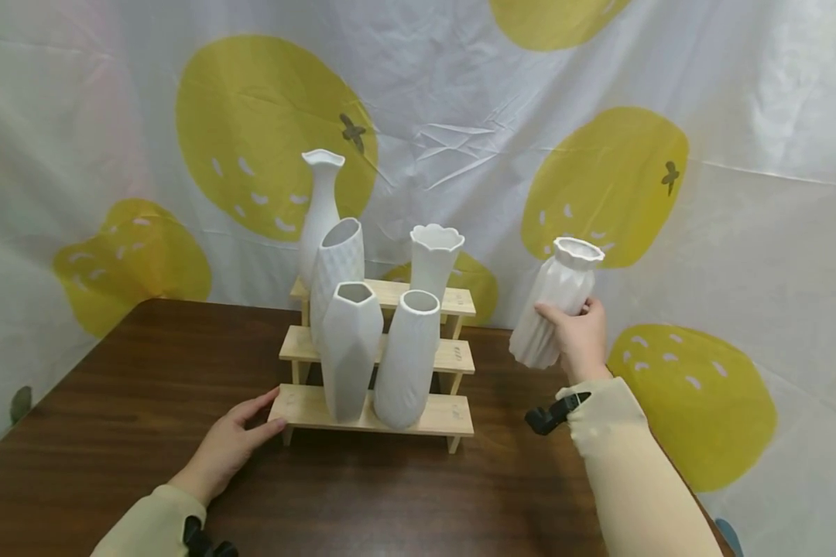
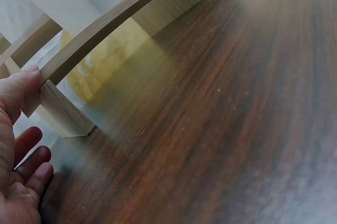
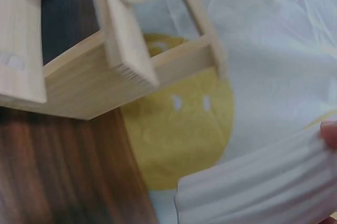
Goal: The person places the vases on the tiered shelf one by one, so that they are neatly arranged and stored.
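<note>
My right hand [image 1: 580, 334] grips a white ribbed vase [image 1: 556, 298] with a flared, wavy rim. The vase leans, rim to the right, in the air right of a three-step wooden stand [image 1: 453, 414]; its ribbed base end shows in the right wrist view. At the left end of the lowest step, my left hand [image 1: 226, 442] pinches the board between thumb and forefinger, while the other fingers hang below. A faceted vase [image 1: 351, 356] and a rounded vase [image 1: 407, 360] stand on that step.
Behind them on the higher steps are a slanted-mouth vase [image 1: 341, 255], a tall slim-necked vase [image 1: 320, 205] and a scalloped-rim vase [image 1: 433, 251]. The stand is on a dark wooden table [image 1: 132, 387], with a fruit-patterned cloth [image 1: 460, 100] hanging behind.
</note>
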Motion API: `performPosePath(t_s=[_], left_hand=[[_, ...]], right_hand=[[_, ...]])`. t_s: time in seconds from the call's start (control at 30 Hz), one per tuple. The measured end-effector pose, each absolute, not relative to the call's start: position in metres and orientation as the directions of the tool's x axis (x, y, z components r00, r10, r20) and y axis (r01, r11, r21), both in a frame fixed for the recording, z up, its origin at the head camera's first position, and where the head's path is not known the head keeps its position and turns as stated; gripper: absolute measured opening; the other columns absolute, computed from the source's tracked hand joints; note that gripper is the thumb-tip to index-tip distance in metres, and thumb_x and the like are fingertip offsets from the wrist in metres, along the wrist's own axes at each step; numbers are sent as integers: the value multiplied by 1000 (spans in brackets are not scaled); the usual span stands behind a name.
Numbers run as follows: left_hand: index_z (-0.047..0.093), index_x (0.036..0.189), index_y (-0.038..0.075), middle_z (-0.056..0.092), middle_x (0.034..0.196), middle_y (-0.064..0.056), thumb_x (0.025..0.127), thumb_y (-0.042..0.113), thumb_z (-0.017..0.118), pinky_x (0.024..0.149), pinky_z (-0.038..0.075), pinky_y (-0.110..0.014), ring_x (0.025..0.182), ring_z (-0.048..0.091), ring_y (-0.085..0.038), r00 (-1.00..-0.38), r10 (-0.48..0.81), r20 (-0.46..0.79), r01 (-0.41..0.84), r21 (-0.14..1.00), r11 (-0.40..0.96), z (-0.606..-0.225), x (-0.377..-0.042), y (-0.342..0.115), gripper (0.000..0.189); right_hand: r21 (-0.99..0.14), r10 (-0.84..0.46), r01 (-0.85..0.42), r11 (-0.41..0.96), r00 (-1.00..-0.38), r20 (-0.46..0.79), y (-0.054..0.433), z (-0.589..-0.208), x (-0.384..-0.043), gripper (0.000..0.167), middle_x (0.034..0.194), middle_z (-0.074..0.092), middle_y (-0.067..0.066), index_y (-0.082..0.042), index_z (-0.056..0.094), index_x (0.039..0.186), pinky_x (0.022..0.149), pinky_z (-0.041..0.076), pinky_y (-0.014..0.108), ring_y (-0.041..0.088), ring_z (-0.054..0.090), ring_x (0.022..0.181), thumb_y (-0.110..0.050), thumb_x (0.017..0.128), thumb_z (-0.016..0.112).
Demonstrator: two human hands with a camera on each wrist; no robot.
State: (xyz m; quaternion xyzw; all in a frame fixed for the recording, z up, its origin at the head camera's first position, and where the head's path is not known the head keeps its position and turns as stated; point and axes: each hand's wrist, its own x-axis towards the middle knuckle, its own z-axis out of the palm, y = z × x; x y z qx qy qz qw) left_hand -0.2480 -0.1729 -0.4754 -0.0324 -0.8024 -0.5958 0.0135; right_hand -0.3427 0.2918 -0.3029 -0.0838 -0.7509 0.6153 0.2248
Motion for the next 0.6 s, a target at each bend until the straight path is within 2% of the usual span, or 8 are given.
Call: performPosePath(t_s=[0.1,0.27,0.4,0.6], left_hand=[[41,146,7,33,150,-21,88,34,71,111,18,-55,139,23,-39,-998,38,54,63,957,284,-474,-248,-172,71],[41,146,7,33,151,-21,88,34,71,111,18,-55,140,23,-39,-998,33,47,54,958,280,-474,-248,-173,71],[42,146,7,33,150,-21,87,35,71,111,18,-55,140,23,-39,-998,31,48,55,958,282,-475,-248,-173,71],[42,146,7,34,150,-21,87,35,71,111,17,-55,140,23,-39,-998,32,47,54,958,282,-475,-248,-172,71]], right_hand=[[-963,371,-162,215,-899,234,288,-288,-343,76,132,45,15,-3,36,138,98,42,45,30,49,119,-21,79,80],[-968,311,-164,190,-925,217,275,-262,-344,77,131,45,14,-5,34,139,89,47,48,30,51,116,-24,80,79],[-960,278,-171,220,-933,230,262,-246,-346,81,129,47,14,-6,32,141,86,48,46,30,53,113,-27,79,80],[-947,228,-209,244,-937,266,244,-232,-354,79,125,50,16,-5,35,139,83,50,47,30,55,110,-27,78,80]])
